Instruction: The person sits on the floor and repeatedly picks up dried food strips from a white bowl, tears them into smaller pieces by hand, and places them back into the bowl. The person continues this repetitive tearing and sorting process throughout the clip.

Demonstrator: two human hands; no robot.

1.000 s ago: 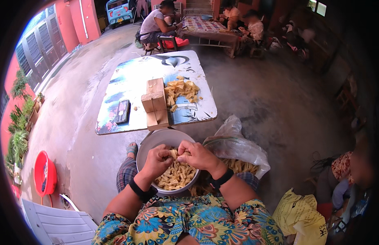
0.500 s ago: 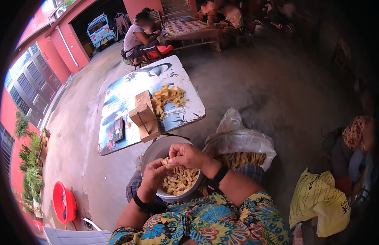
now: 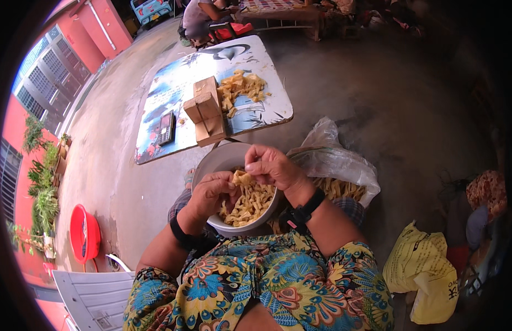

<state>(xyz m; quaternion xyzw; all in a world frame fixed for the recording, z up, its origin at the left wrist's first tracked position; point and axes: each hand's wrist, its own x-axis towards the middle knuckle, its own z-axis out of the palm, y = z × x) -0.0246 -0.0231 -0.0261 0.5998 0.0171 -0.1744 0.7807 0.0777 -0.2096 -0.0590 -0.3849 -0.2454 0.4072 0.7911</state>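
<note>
Pinching a yellow strip (image 3: 243,178) at frame centre, over the grey tub (image 3: 212,160): left hand (image 3: 214,191) grips its left end; right hand (image 3: 274,167) is at its right end, grip unclear. Looks light, soft, pliable; probably tears if yanked. Best held at both ends, fingertips only.
</note>
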